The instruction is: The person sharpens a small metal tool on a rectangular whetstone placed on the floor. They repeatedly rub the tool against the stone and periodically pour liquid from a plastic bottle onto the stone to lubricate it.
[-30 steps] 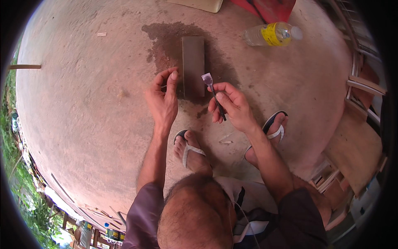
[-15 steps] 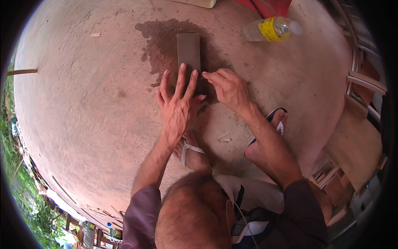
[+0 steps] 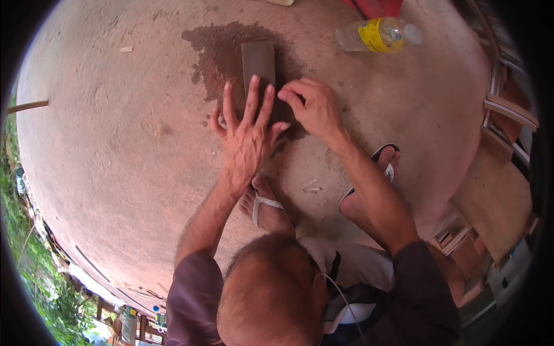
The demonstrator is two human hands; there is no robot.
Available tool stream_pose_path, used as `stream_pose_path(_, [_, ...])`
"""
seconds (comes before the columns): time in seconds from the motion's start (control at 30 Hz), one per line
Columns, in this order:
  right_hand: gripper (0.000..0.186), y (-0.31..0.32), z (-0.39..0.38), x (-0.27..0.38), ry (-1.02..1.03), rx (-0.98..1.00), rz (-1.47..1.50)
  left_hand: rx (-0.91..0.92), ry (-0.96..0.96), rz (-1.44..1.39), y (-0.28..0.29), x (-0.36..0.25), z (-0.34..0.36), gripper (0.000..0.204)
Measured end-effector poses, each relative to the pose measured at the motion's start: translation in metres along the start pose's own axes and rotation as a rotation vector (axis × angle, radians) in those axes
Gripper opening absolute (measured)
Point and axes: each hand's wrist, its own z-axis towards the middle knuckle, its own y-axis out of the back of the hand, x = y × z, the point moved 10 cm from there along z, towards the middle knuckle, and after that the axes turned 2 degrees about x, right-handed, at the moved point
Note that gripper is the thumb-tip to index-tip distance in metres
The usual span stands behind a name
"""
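A grey rectangular block [image 3: 258, 57], apparently a sharpening stone, lies in a dark wet patch on the concrete floor. My left hand [image 3: 247, 135] has its fingers spread, the middle ones resting over the near part of the block. Just right of it, my right hand [image 3: 311, 106] is closed beside the block's near right side, fingertips pinched. What it grips is hidden; the flat-ended tool seen earlier does not show.
A clear plastic bottle [image 3: 376, 36] with a yellow label lies at upper right, near red material [image 3: 381, 7]. Wooden pieces and boards [image 3: 490, 190] line the right edge. A stick [image 3: 27, 105] is at far left. My sandalled feet [image 3: 268, 213] flank the work.
Both hands have moved over the block, the left from beside it to spread fingers on it. The right hand turned palm down, hiding the flat-ended tool it held upright.
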Motion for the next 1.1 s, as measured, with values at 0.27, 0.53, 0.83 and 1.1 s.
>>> stream_pose_path(0.27, [0.021, 0.001, 0.002, -0.005, -0.088, -0.047, 0.010, -0.007, 0.012, 0.074, -0.005, -0.004, -0.001, 0.078])
stream_pose_path(0.53, [0.020, -0.020, -0.038, 0.000, -0.088, 0.031, -0.005, 0.018, 0.047, -0.002, -0.019, -0.004, -0.033, 0.088])
stream_pose_path(0.83, [0.020, -0.020, -0.041, -0.003, -0.115, 0.026, -0.059, 0.095, 0.063, -0.012, -0.032, -0.008, -0.061, 0.086])
stream_pose_path(1.1, [0.021, -0.009, -0.003, -0.013, -0.099, -0.040, -0.052, 0.043, 0.052, 0.053, -0.010, -0.005, -0.003, 0.085])
